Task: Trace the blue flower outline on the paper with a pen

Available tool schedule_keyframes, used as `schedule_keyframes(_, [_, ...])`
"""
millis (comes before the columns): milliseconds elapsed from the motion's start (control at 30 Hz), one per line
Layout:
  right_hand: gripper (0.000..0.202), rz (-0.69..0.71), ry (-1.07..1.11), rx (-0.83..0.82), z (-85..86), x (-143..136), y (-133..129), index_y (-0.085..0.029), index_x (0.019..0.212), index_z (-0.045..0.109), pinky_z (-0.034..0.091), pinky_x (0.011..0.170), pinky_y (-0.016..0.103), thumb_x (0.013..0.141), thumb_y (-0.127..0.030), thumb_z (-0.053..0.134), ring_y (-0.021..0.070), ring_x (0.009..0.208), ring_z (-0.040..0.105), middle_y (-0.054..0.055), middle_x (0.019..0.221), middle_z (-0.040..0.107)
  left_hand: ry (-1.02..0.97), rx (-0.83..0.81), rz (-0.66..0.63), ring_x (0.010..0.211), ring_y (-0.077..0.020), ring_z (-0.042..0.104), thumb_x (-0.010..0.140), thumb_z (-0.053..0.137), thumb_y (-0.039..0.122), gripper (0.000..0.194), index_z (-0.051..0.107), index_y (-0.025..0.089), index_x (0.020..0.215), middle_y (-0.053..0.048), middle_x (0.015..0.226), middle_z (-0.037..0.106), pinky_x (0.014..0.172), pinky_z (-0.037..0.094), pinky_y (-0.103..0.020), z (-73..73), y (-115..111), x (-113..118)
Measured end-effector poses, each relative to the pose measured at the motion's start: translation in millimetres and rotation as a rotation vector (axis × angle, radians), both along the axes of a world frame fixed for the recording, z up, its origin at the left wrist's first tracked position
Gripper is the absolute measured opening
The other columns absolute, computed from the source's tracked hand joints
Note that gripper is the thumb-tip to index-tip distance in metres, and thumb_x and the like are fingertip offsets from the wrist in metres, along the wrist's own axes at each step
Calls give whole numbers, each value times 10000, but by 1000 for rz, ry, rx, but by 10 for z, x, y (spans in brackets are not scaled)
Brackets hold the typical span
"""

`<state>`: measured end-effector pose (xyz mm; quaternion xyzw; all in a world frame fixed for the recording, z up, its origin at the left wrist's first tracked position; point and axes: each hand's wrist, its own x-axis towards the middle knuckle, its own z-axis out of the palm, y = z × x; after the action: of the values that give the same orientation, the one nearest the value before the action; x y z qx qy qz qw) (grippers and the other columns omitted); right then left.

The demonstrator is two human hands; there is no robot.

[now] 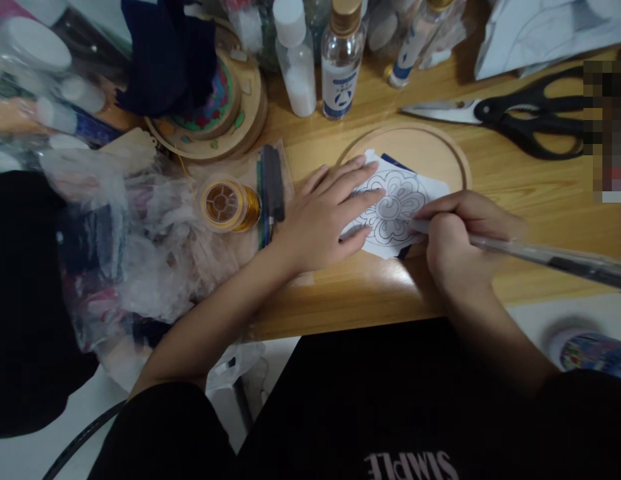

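Note:
A white paper (pixel 433 187) printed with a round flower pattern lies on a round wooden board (pixel 453 157). Dark blue edges of something show from beneath the paper. My left hand (pixel 327 217) rests flat with spread fingers over the paper's left side. In my right hand (pixel 463 243) is a clear pen (pixel 550 257), pinched near its tip, which points at the flower's lower right. The exact contact of the tip is hidden by my fingers.
Black-handled scissors (pixel 520 110) lie at the upper right. Bottles (pixel 343 67) stand at the back. A spool of golden thread (pixel 230 205), dark pens (pixel 273 183) and crumpled plastic bags (pixel 160 247) are on the left, below stacked round wooden pieces (pixel 253 110).

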<state>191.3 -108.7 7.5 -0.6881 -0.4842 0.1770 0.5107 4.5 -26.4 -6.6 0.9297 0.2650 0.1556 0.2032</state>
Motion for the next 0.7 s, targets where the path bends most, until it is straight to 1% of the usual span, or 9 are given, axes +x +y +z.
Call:
schedule_keyframes(133, [243, 12, -1, -37, 4, 2, -11, -254, 620, 683, 395, 510, 274, 705, -81, 535, 134, 503, 554, -46, 547, 616, -19, 20, -9, 1505, -286, 438, 943, 598, 262, 429, 590, 232, 1370, -105, 1572, 517, 1213, 360, -529, -3, -1, -2])
schedule_keyframes(200, [248, 10, -7, -48, 5, 5, -16, -254, 617, 680, 397, 510, 273, 702, -72, 535, 131, 501, 552, -47, 541, 610, -15, 9, -12, 1513, -288, 426, 943, 597, 265, 440, 574, 243, 1382, -103, 1581, 506, 1219, 348, -533, -10, 1, -6])
schedule_keyframes(300, [241, -5, -16, -46, 4, 7, -11, -244, 606, 681, 399, 502, 263, 689, -82, 522, 120, 494, 550, -49, 526, 607, -9, -25, -15, 1527, -288, 401, 942, 594, 267, 447, 555, 266, 1388, -93, 1597, 486, 1228, 326, -539, -24, 6, -13])
schedule_keyframes(433, [214, -24, -5, -25, -1, 5, -3, -215, 596, 688, 382, 468, 241, 675, -108, 520, 102, 462, 536, -55, 497, 600, -30, -1, -24, 1520, -290, 411, 940, 587, 261, 452, 551, 252, 1391, -103, 1589, 493, 1226, 330, -532, -42, 11, -20])
schedule_keyframes(500, [212, -24, -3, -21, -7, 6, -8, -207, 599, 691, 378, 461, 237, 672, -113, 517, 99, 454, 531, -58, 492, 598, -29, -2, -24, 1523, -286, 407, 940, 586, 271, 453, 549, 266, 1392, -91, 1593, 489, 1227, 331, -535, -48, 14, -21])
schedule_keyframes(700, [242, -25, 2, -33, -20, 9, -31, -233, 614, 686, 375, 473, 249, 693, -85, 512, 107, 461, 522, -59, 495, 575, -33, 7, -29, 1518, -286, 417, 944, 587, 273, 450, 551, 263, 1393, -91, 1588, 494, 1215, 355, -544, -55, 22, -23])
